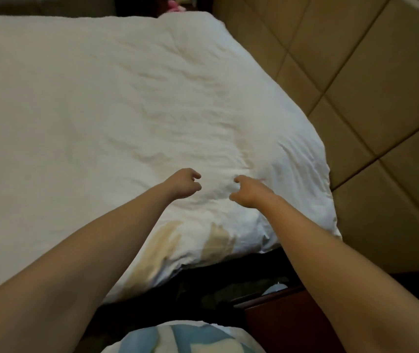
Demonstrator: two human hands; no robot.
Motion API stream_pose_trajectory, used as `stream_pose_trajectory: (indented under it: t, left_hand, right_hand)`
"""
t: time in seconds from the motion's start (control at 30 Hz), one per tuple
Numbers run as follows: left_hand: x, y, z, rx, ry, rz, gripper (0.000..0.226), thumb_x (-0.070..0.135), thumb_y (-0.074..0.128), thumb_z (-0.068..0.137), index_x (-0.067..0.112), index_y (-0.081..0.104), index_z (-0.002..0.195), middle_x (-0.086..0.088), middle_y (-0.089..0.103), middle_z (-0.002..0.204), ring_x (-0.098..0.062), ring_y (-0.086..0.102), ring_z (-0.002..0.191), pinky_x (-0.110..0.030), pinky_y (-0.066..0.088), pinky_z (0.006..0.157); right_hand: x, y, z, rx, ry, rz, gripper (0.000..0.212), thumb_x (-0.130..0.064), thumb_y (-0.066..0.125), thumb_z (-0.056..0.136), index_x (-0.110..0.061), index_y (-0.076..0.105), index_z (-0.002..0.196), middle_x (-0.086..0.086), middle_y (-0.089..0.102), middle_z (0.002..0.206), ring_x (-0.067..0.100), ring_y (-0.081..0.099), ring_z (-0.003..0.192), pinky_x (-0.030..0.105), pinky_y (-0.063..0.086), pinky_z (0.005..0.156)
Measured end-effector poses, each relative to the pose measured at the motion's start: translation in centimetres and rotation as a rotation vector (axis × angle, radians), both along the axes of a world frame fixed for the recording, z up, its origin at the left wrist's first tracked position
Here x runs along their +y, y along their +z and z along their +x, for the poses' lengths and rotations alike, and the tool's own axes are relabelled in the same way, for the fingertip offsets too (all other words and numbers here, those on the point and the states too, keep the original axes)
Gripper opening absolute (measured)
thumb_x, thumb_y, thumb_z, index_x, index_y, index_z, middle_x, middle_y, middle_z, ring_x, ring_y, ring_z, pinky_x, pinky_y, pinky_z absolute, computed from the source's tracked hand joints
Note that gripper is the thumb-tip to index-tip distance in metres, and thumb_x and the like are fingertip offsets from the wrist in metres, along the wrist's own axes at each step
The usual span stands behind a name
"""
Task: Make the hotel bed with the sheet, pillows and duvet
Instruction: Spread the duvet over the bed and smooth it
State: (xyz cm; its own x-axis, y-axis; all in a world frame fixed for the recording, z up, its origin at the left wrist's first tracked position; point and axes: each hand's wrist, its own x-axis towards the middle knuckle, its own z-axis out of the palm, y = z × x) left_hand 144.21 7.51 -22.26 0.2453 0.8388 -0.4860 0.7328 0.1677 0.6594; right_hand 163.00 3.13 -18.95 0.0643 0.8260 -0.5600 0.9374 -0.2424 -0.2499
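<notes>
A rumpled white fabric duvet [127, 103] covers the bed across the frame's left and centre. Above its lower-centre part, the left hand [184, 183] and right hand [250, 191] hover with fingers curled, loosely parted, gripping nothing. A padded tan headboard [368, 85] fills the right.

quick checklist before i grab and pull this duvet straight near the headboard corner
1. Both hands free: left hand and right hand are open, holding nothing. Ok.
2. Hands over the duvet: ok.
3. Surface smooth: wrinkles near the hands. Not ok.
4. Corner by the padded headboard squared: rumpled, hanging over. Not ok.
5. Pillows placed: none in view. Cannot tell.
6. Yellowish marks on near edge: not ok.
</notes>
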Motion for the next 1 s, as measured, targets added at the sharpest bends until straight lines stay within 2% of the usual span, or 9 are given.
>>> stream_pose_trajectory:
  t: [0.13,0.27,0.33,0.63,0.77,0.83,0.93,1.0]
  left_hand:
    - [-4.5,0.3,-4.4,-0.029,0.166,-0.007,0.046,0.013,0.056,0.092,0.01,0.05,0.137,-0.012,0.05,0.138,-0.024,0.052,0.12,-0.03,0.042,0.093]
    - [-10.8,0.5,-8.3,-0.023,0.306,-0.011,0.045,0.015,0.055,0.093,0.011,0.049,0.137,-0.011,0.049,0.139,-0.024,0.05,0.124,-0.032,0.041,0.1]
    - [-13.7,0.6,-10.3,-0.014,0.378,0.001,0.044,0.016,0.053,0.093,0.013,0.049,0.136,-0.009,0.05,0.137,-0.022,0.05,0.123,-0.032,0.041,0.1]
    - [-22.5,3.3,-21.3,-0.015,0.705,0.088,0.042,0.02,0.053,0.092,0.019,0.05,0.134,-0.001,0.053,0.131,-0.016,0.053,0.109,-0.027,0.042,0.09]
    - [-25.5,4.2,-27.9,-0.043,0.834,0.112,0.043,0.021,0.054,0.091,0.019,0.048,0.134,0.0,0.053,0.127,-0.016,0.054,0.103,-0.027,0.043,0.084]
    - [-27.3,4.5,-32.0,-0.054,0.893,0.121,0.044,0.021,0.054,0.092,0.018,0.047,0.135,-0.001,0.053,0.128,-0.017,0.054,0.107,-0.027,0.044,0.088]
    - [-30.5,4.6,-39.6,-0.053,0.979,0.136,0.044,0.02,0.053,0.092,0.017,0.046,0.136,-0.002,0.052,0.13,-0.018,0.054,0.112,-0.029,0.043,0.092]
    - [-32.6,4.8,-45.4,-0.037,1.029,0.169,0.043,0.02,0.054,0.092,0.018,0.047,0.135,-0.001,0.053,0.129,-0.018,0.054,0.108,-0.029,0.045,0.09]
  right_hand:
    - [-1.8,-0.1,-4.0,0.039,0.122,-0.007,0.06,-0.028,0.052,0.096,-0.018,0.028,0.15,0.007,0.039,0.15,0.027,0.048,0.127,0.036,0.043,0.097]
    - [-4.7,-0.2,-7.8,0.135,0.198,-0.058,0.06,-0.028,0.053,0.096,-0.016,0.03,0.15,0.008,0.036,0.152,0.028,0.044,0.131,0.037,0.041,0.101]
    - [-6.2,-0.3,-10.2,0.183,0.219,-0.031,0.058,-0.027,0.053,0.095,-0.016,0.033,0.148,0.007,0.04,0.149,0.026,0.047,0.128,0.036,0.042,0.098]
    - [-11.2,1.7,-22.9,0.376,0.326,0.044,0.051,-0.025,0.053,0.094,-0.015,0.041,0.142,0.007,0.052,0.138,0.023,0.054,0.12,0.033,0.044,0.095]
    - [-12.8,2.9,-30.8,0.422,0.39,0.058,0.049,-0.025,0.054,0.092,-0.015,0.045,0.139,0.006,0.056,0.131,0.021,0.057,0.11,0.031,0.045,0.09]
    - [-13.6,3.3,-35.6,0.46,0.419,0.061,0.048,-0.023,0.055,0.092,-0.015,0.046,0.138,0.006,0.056,0.128,0.02,0.057,0.103,0.031,0.045,0.089]
    - [-15.0,3.7,-44.3,0.54,0.433,0.07,0.047,-0.021,0.055,0.092,-0.014,0.047,0.138,0.008,0.055,0.131,0.022,0.057,0.107,0.035,0.046,0.093]
    - [-16.3,3.8,-50.8,0.6,0.436,0.088,0.046,-0.019,0.055,0.092,-0.013,0.048,0.137,0.009,0.055,0.131,0.022,0.058,0.104,0.035,0.048,0.089]
